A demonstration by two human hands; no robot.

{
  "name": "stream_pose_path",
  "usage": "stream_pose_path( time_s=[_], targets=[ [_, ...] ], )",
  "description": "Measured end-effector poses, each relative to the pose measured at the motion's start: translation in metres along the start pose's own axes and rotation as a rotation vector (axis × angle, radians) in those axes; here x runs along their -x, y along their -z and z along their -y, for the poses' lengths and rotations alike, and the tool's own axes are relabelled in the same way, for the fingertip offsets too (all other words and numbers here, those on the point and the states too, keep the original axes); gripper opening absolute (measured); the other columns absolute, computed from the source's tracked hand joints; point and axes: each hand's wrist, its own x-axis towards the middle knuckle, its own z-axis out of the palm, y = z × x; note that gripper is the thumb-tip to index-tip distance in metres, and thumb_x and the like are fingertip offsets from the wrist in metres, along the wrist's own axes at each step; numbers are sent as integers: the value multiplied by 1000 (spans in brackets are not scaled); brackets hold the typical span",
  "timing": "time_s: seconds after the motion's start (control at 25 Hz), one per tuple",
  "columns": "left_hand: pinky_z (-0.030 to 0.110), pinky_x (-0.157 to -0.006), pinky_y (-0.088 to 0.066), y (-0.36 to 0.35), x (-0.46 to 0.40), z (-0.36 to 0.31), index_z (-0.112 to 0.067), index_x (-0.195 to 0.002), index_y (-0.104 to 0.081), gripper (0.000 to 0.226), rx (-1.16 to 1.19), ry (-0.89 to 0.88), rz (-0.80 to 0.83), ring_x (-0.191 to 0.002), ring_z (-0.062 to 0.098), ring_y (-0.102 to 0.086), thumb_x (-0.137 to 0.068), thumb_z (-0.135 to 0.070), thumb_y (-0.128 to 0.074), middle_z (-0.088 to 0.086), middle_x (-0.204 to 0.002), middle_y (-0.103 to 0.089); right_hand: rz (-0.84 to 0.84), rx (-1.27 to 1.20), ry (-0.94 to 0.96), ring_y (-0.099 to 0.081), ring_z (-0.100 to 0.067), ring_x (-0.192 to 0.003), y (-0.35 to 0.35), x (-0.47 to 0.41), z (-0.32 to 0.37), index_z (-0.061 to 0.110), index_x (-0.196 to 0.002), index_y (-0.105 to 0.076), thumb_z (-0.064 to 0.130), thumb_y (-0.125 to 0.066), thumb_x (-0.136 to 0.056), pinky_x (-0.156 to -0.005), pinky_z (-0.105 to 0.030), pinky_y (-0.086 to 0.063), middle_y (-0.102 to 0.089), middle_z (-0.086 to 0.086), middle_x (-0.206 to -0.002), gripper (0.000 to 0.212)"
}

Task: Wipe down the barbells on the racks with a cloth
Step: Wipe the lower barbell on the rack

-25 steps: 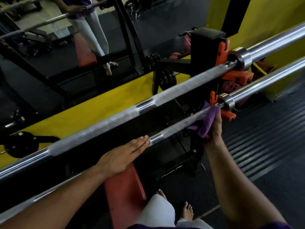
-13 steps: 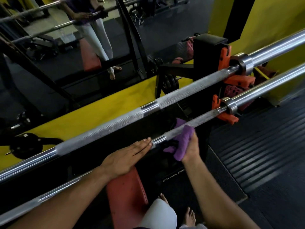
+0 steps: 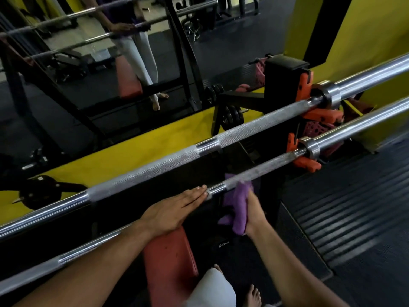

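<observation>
On the lower barbell, resting in the rack's orange hooks, your right hand keeps a closed grip on the purple cloth, pressing it against the knurled shaft; your left hand lies flat, fingers straight, atop the same bar. Upper barbell runs parallel, beyond; red bench sits below

Dim gym: yellow wall with big mirror, dark ribbed rubber floor, red bench pad below.
</observation>
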Motion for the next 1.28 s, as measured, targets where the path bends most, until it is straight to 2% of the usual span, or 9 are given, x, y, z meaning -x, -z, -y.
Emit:
stream_pose_path(
  time_s=[0.16, 0.32, 0.52, 0.64, 0.72, 0.84, 0.92, 1.04, 1.28],
  targets=[
    [35, -123, -24, 3, -2, -2, -13, -160, -22, 55, -18, 18, -78, -155, 14, -16, -110, -33, -29, 3, -168, -17, -16, 185, -67, -74, -23, -78, 14, 49, 8, 1, -116, -65, 32, -66, -88, -69, -32, -58, -74, -20, -92, 41],
    [38, -119, -33, 24, -6, -39, -13, -154, -39, 56, 193, 157, -356, -148, 13, -34, -105, -40, -46, 3, -160, -38, 128, 314, -263, -71, -30, -79, 17, 74, 33, 1, -107, -71, 49, -74, -65, -74, -33, -55, -72, -23, -82, 64],
    [35, -120, -31, 36, -31, -121, -19, -148, -47, 65, 595, 73, -387, -147, 10, -35, -90, -35, -73, -4, -156, -41, 226, 675, -97, -68, -3, -84, -4, 67, 45, 14, -98, -65, 16, -51, -97, -85, -22, -49, -68, 0, -98, 13],
    [39, -112, -42, 35, -31, -117, -14, -126, -62, 40, 830, 209, -557, -138, 12, -47, -86, -16, -64, -5, -143, -54, 429, 881, -93, -68, 1, -65, -10, 74, 61, 13, -77, -74, 10, -36, -104, -66, -15, -51, -71, 1, -74, 46],
    [33, -98, -49, 41, -23, -117, -29, -120, -58, 29, 989, 383, -584, -117, 2, -59, -91, -22, -59, -15, -122, -63, 427, 932, -128, -67, 7, -71, -10, 70, 74, 19, -89, -71, 13, -41, -106, -70, -14, -48, -73, 8, -77, 35],
    [23, -73, -45, 47, -11, -126, -33, -106, -45, 15, 1016, 670, -655, -80, 1, -60, -96, -39, -55, -18, -90, -62, 671, 1033, -51, -65, -7, -114, -25, 76, 99, 17, -131, -59, 33, -57, -98, -90, -23, -51, -71, 3, -122, 37],
    [17, -74, -44, 46, -9, -138, -28, -107, -46, 17, 975, 780, -740, -82, 0, -61, -97, -35, -57, -19, -92, -63, 849, 1265, 81, -63, -16, -119, -28, 69, 96, 24, -138, -53, 41, -74, -88, -99, -36, -53, -65, 2, -130, 57],
    [15, -81, -46, 40, -19, -161, -25, -117, -47, 26, 941, 921, -831, -94, 0, -64, -97, -27, -63, -20, -105, -64, 884, 1508, 247, -66, -12, -97, -34, 62, 90, 31, -119, -59, 49, -69, -76, -91, -43, -53, -69, 8, -108, 48],
    [9, -93, -42, 30, -42, -209, -28, -130, -57, 36, 1100, 1193, -951, -115, -6, -60, -98, -13, -64, -28, -123, -64, 992, 1427, -24, -70, -16, -97, 1, 46, 118, 39, -109, -62, 31, -68, -78, -91, -43, -54, -73, 5, -103, 32]
  ],
)
